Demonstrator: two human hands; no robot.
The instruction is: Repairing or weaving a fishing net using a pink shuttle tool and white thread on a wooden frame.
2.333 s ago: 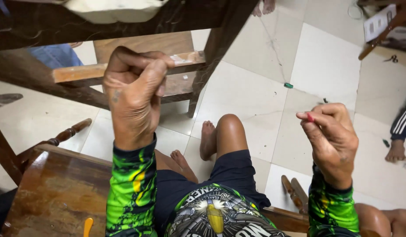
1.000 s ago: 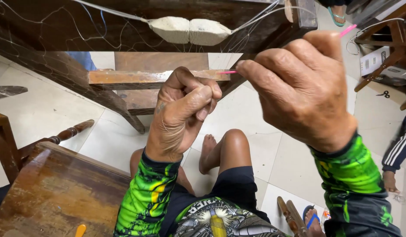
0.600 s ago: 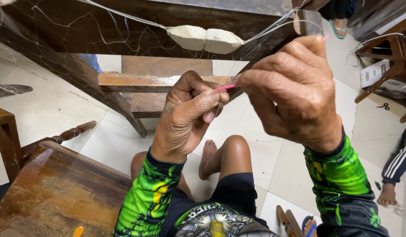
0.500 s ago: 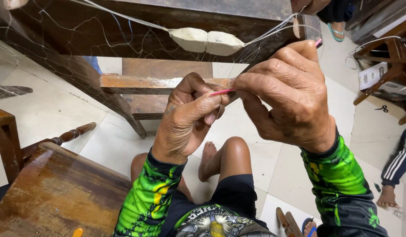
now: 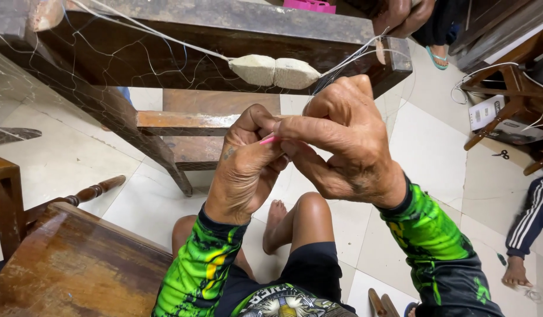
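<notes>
1. Since half a second ago the two hands have drawn closer together and dropped a little lower in view, and less of the pink needle shows between them.
2. The left hand point(image 5: 245, 170) is curled almost into a fist, its thumb and forefinger pinched on the near end of the pink needle point(image 5: 268, 140).
3. The right hand point(image 5: 342, 141) is closed as well, its fingertips pressed against the left hand's and covering the other end of the needle, so how much of it that hand grips cannot be told.
4. The needle lies nearly level, squeezed between both hands, just below the wooden bench point(image 5: 224, 41).
5. Thin white line point(image 5: 154, 34) runs slanting across the bench front to two pale oval floats point(image 5: 274, 71) that sit end to end just above the hands.
6. Fine netting point(image 5: 42, 70) hangs over the dark wood at left, hard to make out.
7. Both forearms wear green and yellow sleeves point(image 5: 201, 270); bent bare knees point(image 5: 309, 211) show beneath the hands, over a pale tiled floor point(image 5: 436, 147).
8. A worn wooden table point(image 5: 60, 270) sits at lower left.
9. Another person's leg in dark striped trousers point(image 5: 530, 217) is at far right, well apart.
</notes>
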